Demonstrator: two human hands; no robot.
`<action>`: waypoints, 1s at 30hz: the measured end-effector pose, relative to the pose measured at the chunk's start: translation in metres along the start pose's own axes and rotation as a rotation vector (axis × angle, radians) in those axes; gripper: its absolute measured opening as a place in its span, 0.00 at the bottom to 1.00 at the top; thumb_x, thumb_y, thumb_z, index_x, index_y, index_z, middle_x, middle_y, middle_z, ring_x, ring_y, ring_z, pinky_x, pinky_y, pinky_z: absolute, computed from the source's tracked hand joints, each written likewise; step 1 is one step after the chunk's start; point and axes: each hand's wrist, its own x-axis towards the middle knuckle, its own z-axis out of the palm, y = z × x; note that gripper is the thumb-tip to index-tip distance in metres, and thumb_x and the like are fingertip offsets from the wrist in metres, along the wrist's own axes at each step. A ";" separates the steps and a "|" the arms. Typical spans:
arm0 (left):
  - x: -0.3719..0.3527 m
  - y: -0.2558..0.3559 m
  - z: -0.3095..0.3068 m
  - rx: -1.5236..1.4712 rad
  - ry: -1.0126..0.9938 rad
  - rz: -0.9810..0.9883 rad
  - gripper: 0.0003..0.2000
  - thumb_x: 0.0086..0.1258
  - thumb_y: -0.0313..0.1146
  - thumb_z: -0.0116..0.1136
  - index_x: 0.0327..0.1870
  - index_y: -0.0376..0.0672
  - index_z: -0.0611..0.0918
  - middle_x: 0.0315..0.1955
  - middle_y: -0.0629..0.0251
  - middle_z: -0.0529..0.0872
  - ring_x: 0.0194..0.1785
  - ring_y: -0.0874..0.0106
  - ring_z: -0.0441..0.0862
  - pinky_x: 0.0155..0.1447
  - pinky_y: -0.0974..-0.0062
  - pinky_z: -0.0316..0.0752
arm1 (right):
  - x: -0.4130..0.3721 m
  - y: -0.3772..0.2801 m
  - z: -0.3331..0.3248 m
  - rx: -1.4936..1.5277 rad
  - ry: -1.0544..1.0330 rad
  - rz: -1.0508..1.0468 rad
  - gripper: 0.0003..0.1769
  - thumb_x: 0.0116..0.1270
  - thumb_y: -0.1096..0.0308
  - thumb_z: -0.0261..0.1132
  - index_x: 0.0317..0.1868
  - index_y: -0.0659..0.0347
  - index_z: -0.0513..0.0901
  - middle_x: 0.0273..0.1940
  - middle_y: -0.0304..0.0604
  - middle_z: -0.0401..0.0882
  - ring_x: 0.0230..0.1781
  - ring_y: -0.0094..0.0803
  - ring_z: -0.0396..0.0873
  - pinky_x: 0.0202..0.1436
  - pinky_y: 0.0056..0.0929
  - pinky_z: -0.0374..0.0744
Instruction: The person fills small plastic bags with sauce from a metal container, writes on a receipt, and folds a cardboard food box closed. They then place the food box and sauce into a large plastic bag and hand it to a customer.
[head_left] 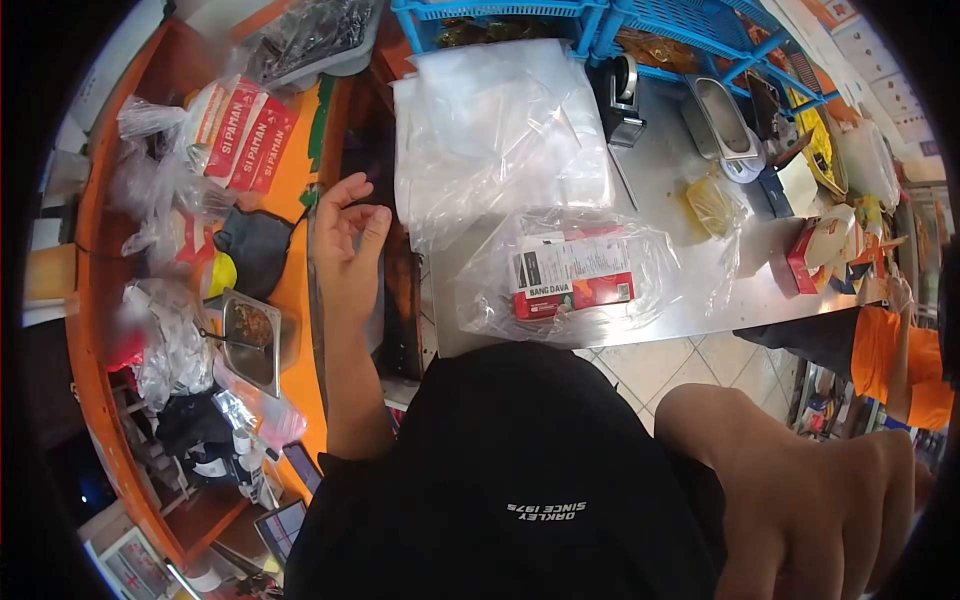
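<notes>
My left hand (pixel 352 235) is raised in front of the metal table's left edge, palm partly turned up. Its fingers are loosely bent and apart, with nothing in them. Close to the camera at lower right is my right hand (pixel 805 490), back and knuckles showing. Its fingertips are out of sight, so I cannot see whether it holds anything. On the table lies a red and white box (pixel 575 275) with a label reading "BANG DAVA", inside a clear plastic bag (pixel 480 290). Behind it is a stack of clear plastic bags (pixel 500 130), beside my left hand.
Blue crates (pixel 500 10) line the metal table (pixel 690 300) at the back. A tape dispenser (pixel 624 105) and metal container (pixel 722 120) stand there. Left, an orange counter holds red boxes (pixel 245 140) and a food pan (pixel 250 340). A person in an orange sleeve (pixel 885 360) is at right.
</notes>
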 end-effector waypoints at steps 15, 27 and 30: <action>-0.017 -0.007 0.028 -0.006 0.002 0.032 0.17 0.64 0.23 0.58 0.55 0.35 0.72 0.44 0.66 0.77 0.43 0.79 0.74 0.48 0.81 0.70 | -0.003 -0.015 0.013 0.124 0.089 0.043 0.23 0.72 0.74 0.47 0.15 0.62 0.71 0.16 0.44 0.71 0.17 0.32 0.72 0.34 0.41 0.83; 0.015 -0.009 0.067 -0.021 -0.113 0.048 0.18 0.63 0.25 0.60 0.54 0.37 0.73 0.49 0.65 0.77 0.42 0.78 0.75 0.52 0.76 0.69 | -0.004 -0.033 0.006 0.096 -0.037 0.001 0.24 0.74 0.66 0.44 0.19 0.63 0.73 0.19 0.47 0.72 0.24 0.37 0.75 0.38 0.46 0.81; 0.025 -0.004 0.079 -0.017 -0.139 0.055 0.18 0.62 0.24 0.60 0.53 0.37 0.74 0.50 0.64 0.77 0.42 0.78 0.76 0.53 0.75 0.69 | -0.002 -0.037 0.000 0.104 -0.061 -0.001 0.23 0.74 0.66 0.45 0.20 0.63 0.73 0.20 0.47 0.72 0.24 0.38 0.75 0.37 0.46 0.80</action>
